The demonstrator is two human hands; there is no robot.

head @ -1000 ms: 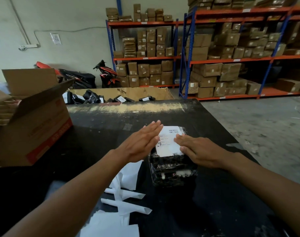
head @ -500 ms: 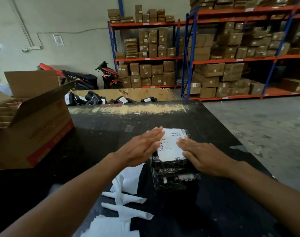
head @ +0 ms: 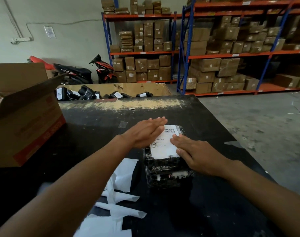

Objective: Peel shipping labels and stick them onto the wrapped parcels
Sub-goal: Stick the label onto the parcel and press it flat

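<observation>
White shipping label [head: 163, 147] lies flat on top of the black plastic-wrapped parcel [head: 166, 175], which sits near the middle of the black table [head: 205, 125]. Since half a second ago your left hand [head: 144, 134] has slid a little farther over the label's upper left corner, while your right hand [head: 195, 154] stays on its right edge. Both hands lie flat, fingers [head: 158, 122] straight and held together, pressing the label and gripping nothing. Peeled white backing papers [head: 123, 175] lie just left of the parcel.

An open cardboard box [head: 26, 125] sits on the black table [head: 205, 117].
</observation>
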